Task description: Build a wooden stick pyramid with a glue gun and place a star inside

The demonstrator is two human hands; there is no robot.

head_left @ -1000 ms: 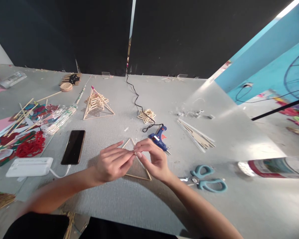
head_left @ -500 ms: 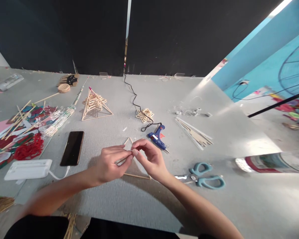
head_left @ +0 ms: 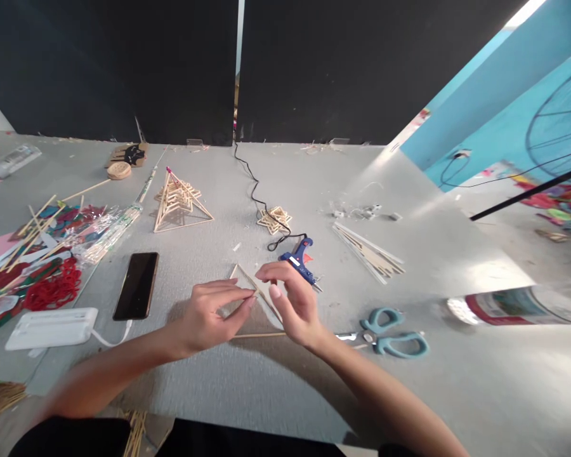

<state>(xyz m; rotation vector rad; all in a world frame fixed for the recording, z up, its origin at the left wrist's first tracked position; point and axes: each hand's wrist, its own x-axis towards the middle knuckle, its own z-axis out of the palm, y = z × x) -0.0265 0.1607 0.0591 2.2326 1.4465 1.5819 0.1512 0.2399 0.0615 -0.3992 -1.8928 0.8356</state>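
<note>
Grey table [head_left: 209, 387], stick triangle [head_left: 259, 335], black phone [head_left: 136, 285], white power bank [head_left: 51, 328], blue glue gun [head_left: 295, 260], scissors [head_left: 368, 337]

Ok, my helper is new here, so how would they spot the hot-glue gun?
On the grey table, look just beyond the person's right hand. There lies the hot-glue gun, its dark blue body, orange trigger and black cord setting it apart from the pale stick star behind it.

Standing here, I'd call that glue gun [head_left: 301, 266] shiny plastic. Star stack [head_left: 274, 220] behind it: bare matt wood, same as the stick triangle [head_left: 257, 335] front-left of it. Scissors [head_left: 368, 337] to its right: smooth plastic handles, bright metal blades. Phone [head_left: 136, 285] well left of it's glossy; tabletop [head_left: 195, 387] beneath looks kinda grainy.
</note>
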